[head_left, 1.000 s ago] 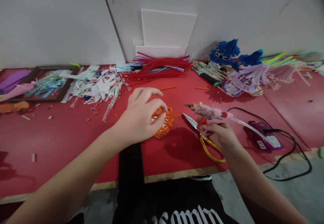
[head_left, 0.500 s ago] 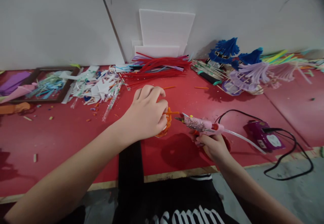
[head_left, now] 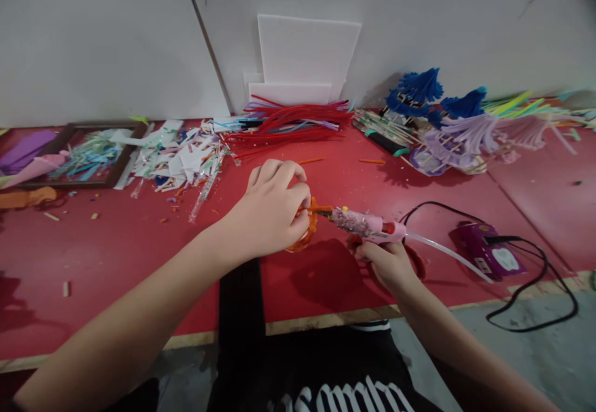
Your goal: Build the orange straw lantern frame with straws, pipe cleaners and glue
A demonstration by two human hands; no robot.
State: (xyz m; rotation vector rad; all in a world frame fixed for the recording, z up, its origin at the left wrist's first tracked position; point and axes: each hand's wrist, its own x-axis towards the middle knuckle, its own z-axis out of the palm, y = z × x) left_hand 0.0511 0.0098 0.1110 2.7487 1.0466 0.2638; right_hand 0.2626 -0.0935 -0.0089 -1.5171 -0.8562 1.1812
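My left hand (head_left: 279,210) is closed, fingertips pinched on a short orange pipe cleaner (head_left: 321,208) that sticks out to the right. Beneath those fingers sits a round orange fuzzy piece (head_left: 307,238), mostly covered by the hand; whether the fingers grip it too I cannot tell. My right hand (head_left: 384,260) is wrapped around the handle of a pink glue gun (head_left: 367,226). Its dark nozzle points left and meets or nearly meets the pipe cleaner's end. A clear glue stick (head_left: 447,252) trails from its back. Reddish curved parts (head_left: 416,263) show behind the right hand, mostly hidden.
Red pipe cleaners (head_left: 298,117) lie along the wall before white boards (head_left: 307,52). White scraps (head_left: 186,157) and a brown frame (head_left: 112,173) are left. Blue and lilac fringed pieces (head_left: 465,129) stand right, with a purple box (head_left: 487,250) and black cord (head_left: 565,282) nearer.
My right hand has brought the glue gun slightly left, so its nozzle now reaches the orange pipe cleaner's end. My left hand has barely moved and keeps its pinch.
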